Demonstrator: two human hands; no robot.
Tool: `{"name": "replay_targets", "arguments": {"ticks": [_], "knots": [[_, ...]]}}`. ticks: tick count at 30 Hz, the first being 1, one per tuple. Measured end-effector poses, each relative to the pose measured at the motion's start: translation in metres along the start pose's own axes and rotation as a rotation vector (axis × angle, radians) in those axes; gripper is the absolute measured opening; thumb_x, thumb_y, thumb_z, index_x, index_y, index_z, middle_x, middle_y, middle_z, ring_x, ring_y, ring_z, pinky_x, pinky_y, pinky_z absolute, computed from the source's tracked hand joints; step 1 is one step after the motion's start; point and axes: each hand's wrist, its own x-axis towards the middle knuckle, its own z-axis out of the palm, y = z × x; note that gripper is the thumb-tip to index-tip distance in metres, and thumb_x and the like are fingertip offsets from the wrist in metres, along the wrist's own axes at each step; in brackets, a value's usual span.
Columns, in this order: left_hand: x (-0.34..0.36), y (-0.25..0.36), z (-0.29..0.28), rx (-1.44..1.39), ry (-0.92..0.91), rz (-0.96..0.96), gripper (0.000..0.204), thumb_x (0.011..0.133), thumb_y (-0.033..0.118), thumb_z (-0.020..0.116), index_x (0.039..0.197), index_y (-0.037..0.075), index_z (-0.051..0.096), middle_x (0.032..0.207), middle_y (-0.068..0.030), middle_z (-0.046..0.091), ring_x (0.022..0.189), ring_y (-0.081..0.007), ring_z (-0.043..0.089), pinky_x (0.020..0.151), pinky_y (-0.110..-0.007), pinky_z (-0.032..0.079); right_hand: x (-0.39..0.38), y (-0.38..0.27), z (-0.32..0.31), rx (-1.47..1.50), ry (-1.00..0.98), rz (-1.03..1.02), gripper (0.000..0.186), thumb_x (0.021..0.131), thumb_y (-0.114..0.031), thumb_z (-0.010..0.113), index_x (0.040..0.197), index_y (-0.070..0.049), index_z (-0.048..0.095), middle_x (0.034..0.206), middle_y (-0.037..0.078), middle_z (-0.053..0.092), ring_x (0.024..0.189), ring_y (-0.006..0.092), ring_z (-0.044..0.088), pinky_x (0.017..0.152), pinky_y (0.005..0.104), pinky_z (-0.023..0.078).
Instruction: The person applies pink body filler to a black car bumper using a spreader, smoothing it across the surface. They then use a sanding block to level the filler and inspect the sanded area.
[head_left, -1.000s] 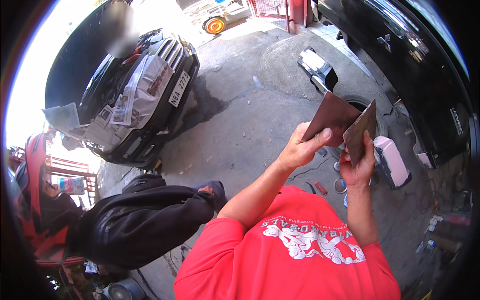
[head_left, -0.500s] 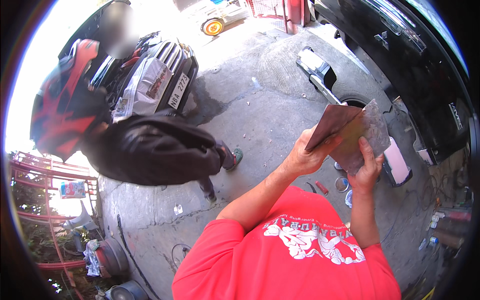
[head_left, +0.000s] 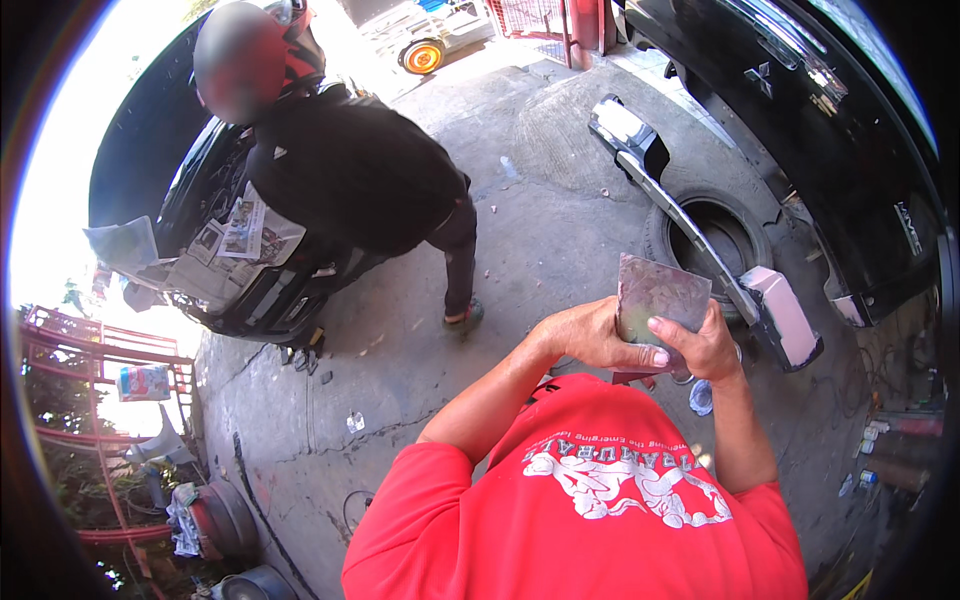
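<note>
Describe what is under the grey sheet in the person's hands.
A dark reddish edge peeks out below the grey sheet, by the left hand. Its full shape, and anything else behind the sheet and hands, is covered.

Cracked grey concrete floor (head_left: 400, 375), bright daylight (head_left: 75, 150) at upper left

A mottled sheet (head_left: 662, 292) bears a dull sheen at centre right, with matt red cloth shirt (head_left: 570, 530) below, glossy black bodywork (head_left: 850, 160) upper right and rough concrete floor (head_left: 560, 235) mid-frame.
</note>
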Motion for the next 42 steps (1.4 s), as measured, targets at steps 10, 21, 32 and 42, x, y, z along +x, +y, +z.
{"name": "replay_targets", "arguments": {"ticks": [10,21,32,42], "knots": [[-0.001,-0.022,-0.039,-0.397,0.302,-0.05,0.101,0.1,0.083,0.047,0.162,0.004,0.044,0.161,-0.0183,0.053,0.148,-0.0352,0.052,0.117,-0.051,0.048,0.002,-0.018,-0.005,0.283,0.269,0.024,0.024,0.097,-0.01,0.075,0.116,0.005,0.075,0.1,0.007,0.079,0.09,0.0147,0.073,0.085,0.0317,0.058],[0.008,0.011,-0.022,-0.337,0.725,0.515,0.083,0.109,0.048,0.064,0.171,0.008,0.025,0.158,-0.0149,0.053,0.142,-0.0282,0.056,0.114,-0.047,0.05,0.002,0.024,0.037,0.86,0.584,0.199,0.03,0.1,-0.009,0.076,0.129,-0.003,0.072,0.121,0.009,0.076,0.11,0.016,0.071,0.098,0.0347,0.057],[0.002,0.027,0.008,0.079,0.745,0.3,0.048,0.104,0.005,0.073,0.15,0.004,0.059,0.133,-0.009,0.071,0.116,-0.0173,0.065,0.094,-0.033,0.053,0.005,0.028,0.028,0.764,0.695,0.172,0.039,0.097,-0.011,0.08,0.131,-0.002,0.063,0.127,0.014,0.071,0.114,0.0257,0.072,0.098,0.0416,0.06],[-0.011,0.044,-0.005,0.135,0.569,0.111,0.021,0.107,0.015,0.067,0.12,-0.001,0.071,0.089,-0.0113,0.076,0.081,-0.0196,0.071,0.076,-0.036,0.057,0.002,0.037,0.02,0.141,0.615,-0.037,0.032,0.097,-0.01,0.08,0.126,-0.002,0.069,0.123,0.012,0.073,0.111,0.0201,0.071,0.094,0.036,0.059]]}}
